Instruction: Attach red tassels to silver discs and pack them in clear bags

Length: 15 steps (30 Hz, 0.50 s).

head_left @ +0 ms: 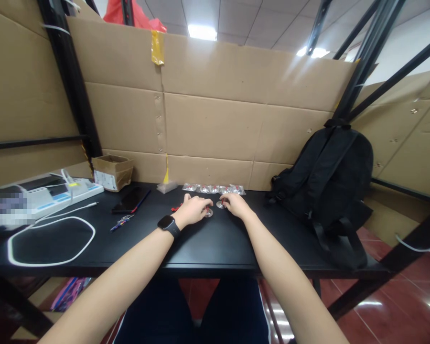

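Two hands: both are mine, palms down and close together but apart, at the far middle of the black worktop [200, 248].
Left hand [195, 209]: my fingers curl down with the tips at a small silver disc [209, 213] that has a red bit beside it. I cannot tell whether I pinch it or only touch it.
Right hand [236, 205]: my fingers are bent, and their tips meet a second silver disc [220, 205] just to their left. The grip is too small to tell.
Discs: both lie on the worktop between my hands, near each other.
Packets [213, 189]: a row of small clear ones holding red and silver parts lies just beyond my hands, by the cardboard wall [215, 124].
Watch [169, 225]: dark, on my left wrist.
Backpack [329, 181]: black, on the right, leaning at the far edge.
Left side: a dark phone [128, 200], a black mouse pad [50, 241] nearer me, and a small cardboard box [112, 172] farther off.
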{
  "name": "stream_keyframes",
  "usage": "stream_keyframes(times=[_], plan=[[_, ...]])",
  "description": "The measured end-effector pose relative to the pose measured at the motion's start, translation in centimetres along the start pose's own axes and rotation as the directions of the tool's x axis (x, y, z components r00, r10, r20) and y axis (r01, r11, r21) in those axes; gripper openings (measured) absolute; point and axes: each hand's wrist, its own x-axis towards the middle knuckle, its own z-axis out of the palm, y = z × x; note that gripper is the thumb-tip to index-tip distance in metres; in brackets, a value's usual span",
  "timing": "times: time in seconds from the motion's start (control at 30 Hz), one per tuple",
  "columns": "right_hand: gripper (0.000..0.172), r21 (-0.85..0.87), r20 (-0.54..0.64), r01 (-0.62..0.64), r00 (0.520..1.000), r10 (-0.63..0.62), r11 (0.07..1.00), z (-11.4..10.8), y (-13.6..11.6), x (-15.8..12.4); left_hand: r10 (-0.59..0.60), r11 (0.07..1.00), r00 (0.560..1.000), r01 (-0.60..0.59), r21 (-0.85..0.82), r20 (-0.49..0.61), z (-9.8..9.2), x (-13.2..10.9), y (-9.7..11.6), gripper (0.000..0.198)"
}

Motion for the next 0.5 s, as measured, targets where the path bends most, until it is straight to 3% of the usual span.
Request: stream_keyframes(times=[0.13,0.3,0.5], plan=[[0.023,-0.076,0.057,-0.059,0.996,0.063,0.995,-0.1,-0.3,0.0,0.092,0.980,0.995,-0.099,0.172,0.047,-0.6,0.1,0.8,0.022],[0.019,-0.146,0.100,-0.094,0.989,0.109,0.985,0.1,-0.7,0.4,0.076,0.945,0.995,-0.095,0.312,0.070,-0.8,0.6,1.3,0.023],[0.014,-0.188,0.096,-0.099,0.988,0.118,0.977,0.4,-0.8,0.6,0.106,0.924,0.994,-0.107,0.367,0.021,-0.2,0.5,0.8,0.021]])
